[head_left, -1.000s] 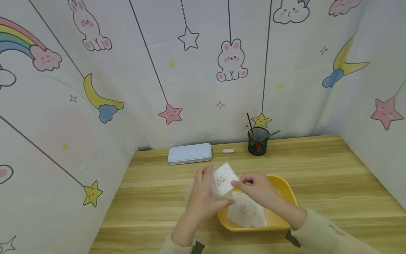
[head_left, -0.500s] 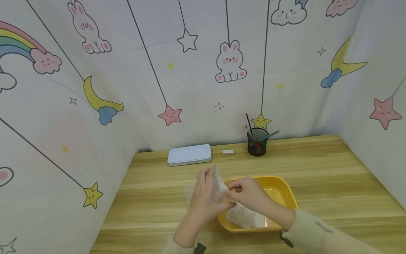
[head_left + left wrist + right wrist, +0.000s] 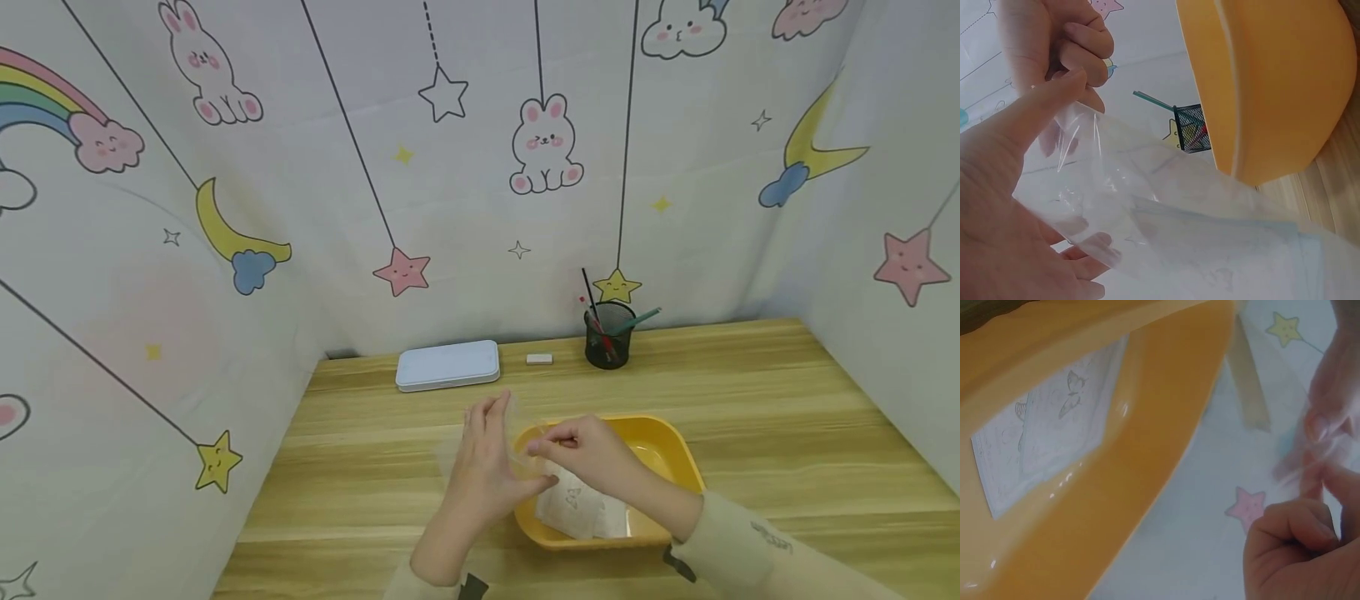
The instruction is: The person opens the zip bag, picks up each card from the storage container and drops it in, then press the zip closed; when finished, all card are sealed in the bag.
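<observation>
My left hand (image 3: 483,467) holds a clear plastic bag (image 3: 1104,169) by its mouth, thumb and fingers spread apart along the edge. Inside the bag lie flat white packets (image 3: 1229,250), seen faintly through the film. Close to the left thumb, my right hand (image 3: 588,454) has its thumb and index finger pinched at the bag's edge, the other fingers curled. Below the hands, white packets (image 3: 573,504) printed with butterflies lie in a yellow plastic basin (image 3: 1166,406). The right forearm hides part of the basin in the head view.
A white case (image 3: 447,365) lies at the back of the wooden table (image 3: 360,467). To its right are a small white eraser (image 3: 539,359) and a black mesh pen cup (image 3: 607,337) with pens. Printed curtains (image 3: 480,183) stand around the table's back and sides.
A second ago my right hand held a white butterfly packet at the bag's mouth. The packet went down into the bag and left the right fingers. The left hand has barely moved.
</observation>
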Motion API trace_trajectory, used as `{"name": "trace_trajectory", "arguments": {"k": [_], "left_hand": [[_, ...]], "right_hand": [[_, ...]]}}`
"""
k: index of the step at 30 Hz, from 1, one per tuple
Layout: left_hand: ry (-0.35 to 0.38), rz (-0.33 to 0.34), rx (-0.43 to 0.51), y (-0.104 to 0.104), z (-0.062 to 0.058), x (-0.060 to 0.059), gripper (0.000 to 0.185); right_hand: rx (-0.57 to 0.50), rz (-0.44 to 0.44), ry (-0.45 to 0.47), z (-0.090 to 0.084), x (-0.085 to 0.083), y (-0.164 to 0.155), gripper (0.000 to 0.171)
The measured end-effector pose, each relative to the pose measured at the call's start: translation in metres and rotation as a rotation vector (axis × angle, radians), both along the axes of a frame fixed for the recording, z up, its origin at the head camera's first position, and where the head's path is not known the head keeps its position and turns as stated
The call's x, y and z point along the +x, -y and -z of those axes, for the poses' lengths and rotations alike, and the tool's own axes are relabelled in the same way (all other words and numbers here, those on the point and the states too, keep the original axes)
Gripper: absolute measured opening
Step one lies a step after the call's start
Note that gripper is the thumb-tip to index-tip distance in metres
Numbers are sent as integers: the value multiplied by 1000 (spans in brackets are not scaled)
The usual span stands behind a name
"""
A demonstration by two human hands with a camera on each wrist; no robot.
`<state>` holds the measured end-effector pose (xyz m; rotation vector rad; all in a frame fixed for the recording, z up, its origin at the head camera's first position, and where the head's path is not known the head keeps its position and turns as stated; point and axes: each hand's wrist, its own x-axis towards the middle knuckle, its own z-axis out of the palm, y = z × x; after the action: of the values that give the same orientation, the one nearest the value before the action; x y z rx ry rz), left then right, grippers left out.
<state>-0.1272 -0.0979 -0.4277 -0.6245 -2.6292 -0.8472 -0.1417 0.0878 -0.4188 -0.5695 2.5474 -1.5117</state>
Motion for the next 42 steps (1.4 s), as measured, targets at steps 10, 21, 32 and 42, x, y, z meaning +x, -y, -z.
{"name": "trace_trajectory", "arguments": {"k": [10, 21, 32, 42], "left_hand": [[43, -48, -11, 5, -2, -2, 114], [35, -70, 5, 11, -3, -3, 115], [46, -84, 12, 11, -2, -2, 114], [94, -62, -2, 12, 1, -1, 111]], "right_hand": [[-57, 107, 39, 6, -12, -18, 24], [230, -113, 97, 32, -21, -59, 17], [525, -12, 163, 57, -14, -72, 23], [640, 91, 121, 75, -13, -61, 61]]}}
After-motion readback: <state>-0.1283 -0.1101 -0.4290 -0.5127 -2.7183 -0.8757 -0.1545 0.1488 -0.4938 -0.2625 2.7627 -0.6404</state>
